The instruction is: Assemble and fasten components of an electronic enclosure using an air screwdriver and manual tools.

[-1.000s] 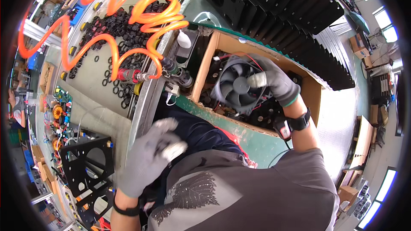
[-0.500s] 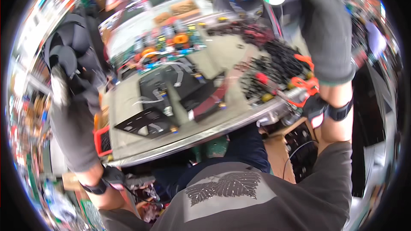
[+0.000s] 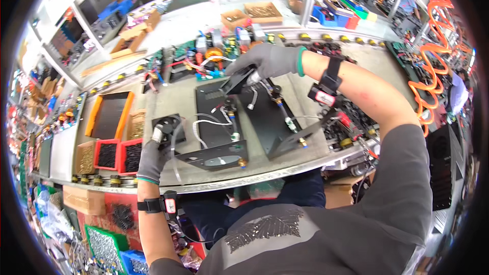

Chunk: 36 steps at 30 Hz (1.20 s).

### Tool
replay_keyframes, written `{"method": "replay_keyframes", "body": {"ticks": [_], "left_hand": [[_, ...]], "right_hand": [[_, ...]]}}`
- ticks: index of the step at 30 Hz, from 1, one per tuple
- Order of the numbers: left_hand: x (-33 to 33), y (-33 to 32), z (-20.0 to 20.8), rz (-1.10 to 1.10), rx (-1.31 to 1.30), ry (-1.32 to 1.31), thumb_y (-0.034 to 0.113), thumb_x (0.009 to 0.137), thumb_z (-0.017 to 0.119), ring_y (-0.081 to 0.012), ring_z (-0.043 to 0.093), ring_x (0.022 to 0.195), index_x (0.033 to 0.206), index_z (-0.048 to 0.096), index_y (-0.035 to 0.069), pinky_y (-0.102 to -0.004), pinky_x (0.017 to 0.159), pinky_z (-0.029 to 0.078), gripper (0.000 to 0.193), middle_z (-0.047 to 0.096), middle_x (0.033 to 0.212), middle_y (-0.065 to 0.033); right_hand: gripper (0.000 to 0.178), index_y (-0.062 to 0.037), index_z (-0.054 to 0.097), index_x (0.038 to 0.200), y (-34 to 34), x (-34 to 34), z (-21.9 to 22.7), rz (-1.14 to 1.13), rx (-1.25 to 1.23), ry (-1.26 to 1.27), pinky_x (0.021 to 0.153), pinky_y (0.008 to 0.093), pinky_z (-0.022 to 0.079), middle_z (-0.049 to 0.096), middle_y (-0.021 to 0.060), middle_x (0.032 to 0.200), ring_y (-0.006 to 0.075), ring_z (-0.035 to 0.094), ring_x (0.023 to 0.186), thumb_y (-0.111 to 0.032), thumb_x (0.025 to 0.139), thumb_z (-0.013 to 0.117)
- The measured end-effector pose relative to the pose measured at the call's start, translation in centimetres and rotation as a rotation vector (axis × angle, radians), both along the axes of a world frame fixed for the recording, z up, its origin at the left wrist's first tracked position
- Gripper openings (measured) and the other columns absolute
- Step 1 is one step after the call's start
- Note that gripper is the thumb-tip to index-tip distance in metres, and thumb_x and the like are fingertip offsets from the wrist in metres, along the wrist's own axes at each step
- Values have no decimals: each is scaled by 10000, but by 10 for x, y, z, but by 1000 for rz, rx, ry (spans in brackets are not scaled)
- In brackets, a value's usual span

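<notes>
My left hand, in a grey glove, grips a square black fan at the left part of the bench; a pale cable trails from it. My gloved right hand is closed round another black fan, held above the far end of a black metal panel. Beside it, to the right, lies a second black panel. Both panels have a bent-up near end, brass-tipped fittings and white leads. Fingertips of both hands are partly hidden.
Circuit boards with orange coils stand behind the panels. At the left are red trays of black parts and an orange-framed filter. Black cables heap at the right; an orange coiled hose hangs beyond. The metal bench edge runs in front.
Both hands have come down and inward from raised, wide-apart positions. The fan in my left hand is now low over the bench. The right hand has swung left to the panels with a fan.
</notes>
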<state>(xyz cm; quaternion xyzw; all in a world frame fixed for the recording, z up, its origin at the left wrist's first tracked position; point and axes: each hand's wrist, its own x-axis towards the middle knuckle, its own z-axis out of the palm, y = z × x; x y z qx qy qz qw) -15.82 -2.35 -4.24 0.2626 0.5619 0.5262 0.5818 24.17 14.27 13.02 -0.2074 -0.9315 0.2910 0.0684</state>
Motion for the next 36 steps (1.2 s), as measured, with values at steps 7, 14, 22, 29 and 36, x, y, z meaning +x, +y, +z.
{"method": "replay_keyframes", "body": {"ticks": [7,14,22,29,36], "left_hand": [[30,-48,31,109,316,1274,266,849,723,-277,653,914,1433,462,132,-376,788,515,654,619,1232,-186],[105,-89,30,-387,244,830,277,803,819,-146,580,814,1058,653,0,-317,760,480,411,661,937,-68],[99,-67,-2,-199,388,457,87,872,737,-150,622,947,1221,595,-17,-303,867,498,390,674,1076,-72],[110,-78,22,-30,381,884,228,854,771,-146,627,833,1190,599,-22,-302,782,510,453,683,975,-88],[202,-114,82,-830,344,741,259,871,703,-268,666,856,1137,648,10,-349,780,505,368,679,955,-157]], "right_hand": [[321,-8,649,1175,-16,112,-12,-330,32,91,914,344,503,704,151,1072,244,656,1003,-141,884,630],[502,-43,596,1259,-122,197,-83,-787,-32,-1120,860,451,529,692,187,1090,369,669,997,-337,853,577],[439,8,681,1039,-128,241,-139,-1315,-338,-828,671,381,560,705,146,899,263,690,698,-272,706,742],[396,-39,679,1007,-174,226,-82,-1286,-51,-796,723,381,538,708,151,899,305,690,848,-313,723,701],[404,2,570,1063,-297,217,-12,-1440,-485,-78,558,300,486,602,57,755,144,603,619,-221,757,709]]}}
